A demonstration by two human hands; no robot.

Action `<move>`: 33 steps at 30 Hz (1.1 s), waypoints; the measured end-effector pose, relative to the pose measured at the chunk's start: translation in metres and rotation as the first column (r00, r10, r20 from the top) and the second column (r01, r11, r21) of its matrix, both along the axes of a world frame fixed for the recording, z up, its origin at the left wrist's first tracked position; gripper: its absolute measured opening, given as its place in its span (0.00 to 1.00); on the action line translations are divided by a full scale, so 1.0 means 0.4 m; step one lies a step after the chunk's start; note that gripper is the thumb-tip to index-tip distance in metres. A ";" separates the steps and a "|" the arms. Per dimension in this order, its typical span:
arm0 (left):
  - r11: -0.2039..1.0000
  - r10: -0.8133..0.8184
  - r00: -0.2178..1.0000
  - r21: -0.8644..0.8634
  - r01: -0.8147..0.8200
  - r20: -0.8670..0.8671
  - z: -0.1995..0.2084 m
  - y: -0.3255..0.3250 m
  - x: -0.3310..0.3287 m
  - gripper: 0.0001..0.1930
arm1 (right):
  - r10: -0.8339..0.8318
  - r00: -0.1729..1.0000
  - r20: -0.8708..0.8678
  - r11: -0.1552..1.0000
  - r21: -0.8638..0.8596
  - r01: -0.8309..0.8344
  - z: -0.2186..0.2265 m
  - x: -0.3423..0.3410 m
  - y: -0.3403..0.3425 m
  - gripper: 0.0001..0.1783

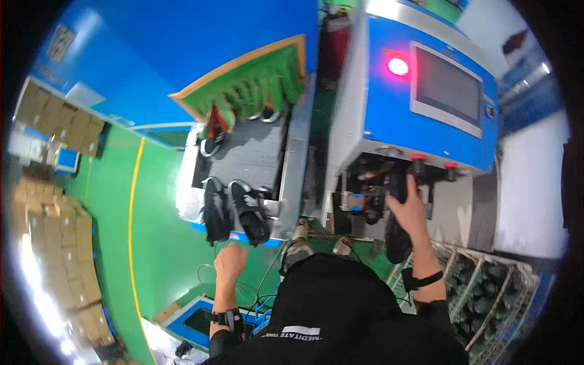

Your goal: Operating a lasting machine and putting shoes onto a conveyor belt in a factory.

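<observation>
My right hand (410, 212) grips a dark shoe (398, 237) held upright at the front of a blue and white machine (389, 115). The thumb and fingers lie along the shoe's upper part, beside a dark clamp-like fixture (372, 204) under the machine's head. My left hand (231, 261) is curled into a loose fist, with nothing seen in it. Just beyond it, a black and white sneaker (216, 210) and a second sneaker (249, 213) rest side by side at the near end of a grey conveyor (249, 152). Neither sneaker is touched by that hand.
More shoes (212, 143) sit on the conveyor by a green fringed curtain (249, 85). A red light (398, 66) glows beside the machine's dark screen (447, 91). At right stands a wire rack (480, 292) of dark items. Cardboard boxes (58, 255) are stacked at far left.
</observation>
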State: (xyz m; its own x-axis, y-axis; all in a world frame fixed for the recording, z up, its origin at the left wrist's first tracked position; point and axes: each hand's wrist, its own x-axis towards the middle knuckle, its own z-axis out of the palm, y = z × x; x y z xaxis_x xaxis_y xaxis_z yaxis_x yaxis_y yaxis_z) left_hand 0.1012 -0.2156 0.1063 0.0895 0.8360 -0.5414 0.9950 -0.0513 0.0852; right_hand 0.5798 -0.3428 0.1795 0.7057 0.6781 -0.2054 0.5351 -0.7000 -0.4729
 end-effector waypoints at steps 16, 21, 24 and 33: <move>0.878 0.301 0.952 0.374 -0.297 0.050 -0.273 0.217 -0.295 0.18 | -0.012 0.692 -0.722 0.815 0.393 0.425 -0.015 -0.048 -0.225 0.49; 0.808 0.454 0.889 0.447 -0.384 -0.056 -0.218 0.199 -0.237 0.20 | 0.065 0.022 -0.998 0.512 0.052 0.857 -0.078 -0.183 -0.350 0.24; 0.729 0.270 0.961 0.641 -0.242 0.056 -0.153 0.167 -0.149 0.20 | 0.101 0.069 -0.993 0.510 0.111 0.853 -0.097 -0.218 -0.390 0.24; 0.901 -0.421 0.481 0.294 0.319 0.769 -0.013 -0.064 0.324 0.07 | 0.066 0.576 -0.815 0.678 0.460 0.574 -0.081 -0.133 -0.366 0.51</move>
State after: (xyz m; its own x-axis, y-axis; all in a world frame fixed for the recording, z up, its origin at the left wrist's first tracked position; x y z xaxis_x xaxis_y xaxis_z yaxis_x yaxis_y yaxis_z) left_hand 0.2307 -0.2411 0.1011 0.7518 0.6593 0.0075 0.3922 -0.4563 0.7987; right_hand 0.5266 -0.4891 0.1469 0.6754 0.6567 -0.3357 -0.3692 -0.0930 -0.9247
